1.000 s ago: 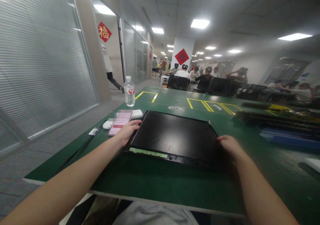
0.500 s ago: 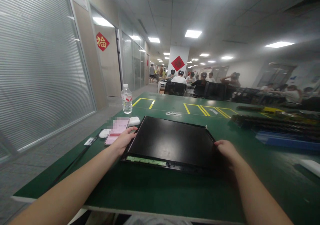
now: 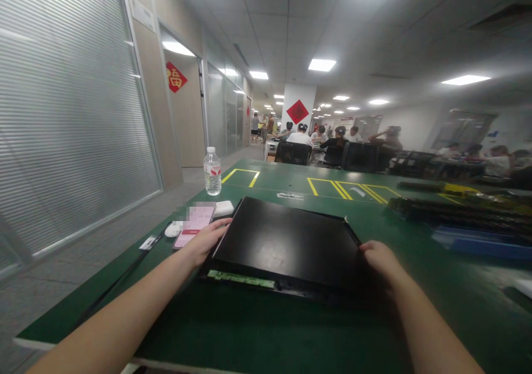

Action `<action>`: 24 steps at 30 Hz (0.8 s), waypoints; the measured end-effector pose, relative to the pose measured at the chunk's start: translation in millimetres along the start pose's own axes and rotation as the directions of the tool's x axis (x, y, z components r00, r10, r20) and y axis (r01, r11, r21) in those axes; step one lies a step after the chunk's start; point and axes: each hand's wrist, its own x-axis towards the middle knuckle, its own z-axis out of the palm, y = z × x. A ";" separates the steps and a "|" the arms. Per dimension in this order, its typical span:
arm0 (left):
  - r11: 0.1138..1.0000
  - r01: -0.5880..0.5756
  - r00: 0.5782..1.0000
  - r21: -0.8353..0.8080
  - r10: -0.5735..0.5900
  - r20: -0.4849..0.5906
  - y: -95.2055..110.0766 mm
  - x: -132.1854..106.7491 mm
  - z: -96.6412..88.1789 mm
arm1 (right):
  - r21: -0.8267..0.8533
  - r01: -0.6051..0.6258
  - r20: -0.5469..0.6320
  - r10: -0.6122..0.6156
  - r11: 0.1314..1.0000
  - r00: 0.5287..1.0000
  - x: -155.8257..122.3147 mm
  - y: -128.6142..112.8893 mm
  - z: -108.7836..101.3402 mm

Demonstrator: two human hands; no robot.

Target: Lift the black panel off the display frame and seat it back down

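A flat black display panel (image 3: pixel 282 244) lies before me, slightly tilted, its glossy face up. Along its near edge runs a green circuit strip (image 3: pixel 241 279). My left hand (image 3: pixel 210 239) is closed on the panel's left edge, fingers at the rim and thumb hidden. On the opposite side my right hand (image 3: pixel 380 257) pinches the right edge between thumb and fingers. The panel's underside is out of sight, so I cannot tell whether it touches the table.
The green table (image 3: pixel 291 341) carries a water bottle (image 3: pixel 212 172), a phone (image 3: pixel 194 224), a white case (image 3: pixel 223 208) and a black strap (image 3: pixel 124 274) at left. Dark strips (image 3: pixel 449 216) and a blue piece (image 3: pixel 477 241) lie at right. People sit at tables further back.
The view has shifted slightly, so the scene sits a little lower. Both hands keep their hold on the display panel, whose near right corner appears slightly lower.
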 end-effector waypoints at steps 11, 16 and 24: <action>1.000 -0.016 1.000 0.018 0.016 0.025 3.8 -13.7 7.3 | -0.107 0.016 0.000 -0.017 0.994 1.000 -5.0 -7.5 -3.8; 0.999 -0.026 1.000 0.026 0.025 0.014 4.2 -15.2 7.4 | -0.070 0.012 -0.023 -0.014 0.997 1.000 -4.9 -6.1 -3.4; 0.984 -0.103 0.992 0.143 0.091 0.089 -0.8 -20.6 6.3 | -0.061 0.013 -0.029 -0.014 0.998 0.999 -7.4 -7.7 -5.1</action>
